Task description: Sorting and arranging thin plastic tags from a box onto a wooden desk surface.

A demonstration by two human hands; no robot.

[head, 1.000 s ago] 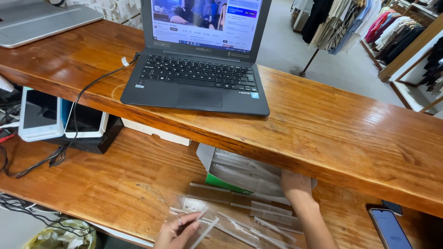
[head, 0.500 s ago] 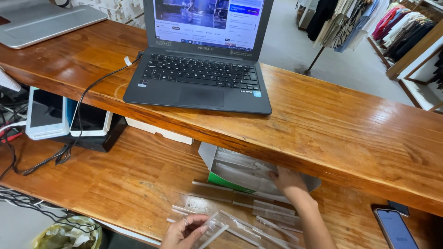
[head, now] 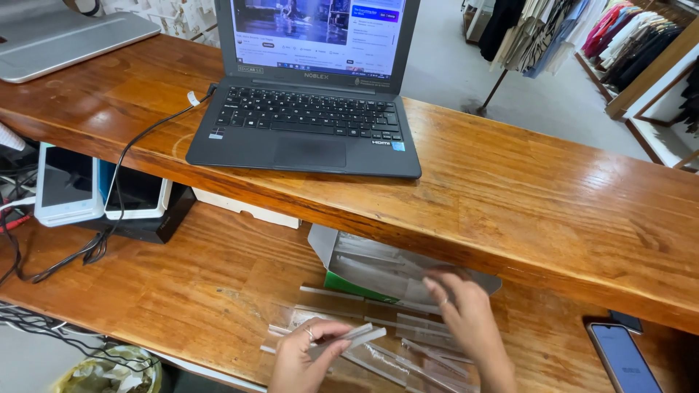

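1. The table (head: 182, 306), a lower wooden level under a raised shelf, carries one open grey box (head: 378, 269) and a loose scatter of clear strips (head: 408, 342).
2. The right hand (head: 466, 320) rests fingers-down at the box mouth; whether it grips anything, I cannot tell.
3. The left hand (head: 306, 356) pinches what looks like two strips (head: 357, 336), their long axis pointing up-right toward the box, nearer the right hand.

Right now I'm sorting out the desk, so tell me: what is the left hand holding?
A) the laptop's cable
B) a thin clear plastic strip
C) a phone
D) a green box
B: the left hand pinches a thin clear plastic strip above the other strips lying on the lower wooden desk.
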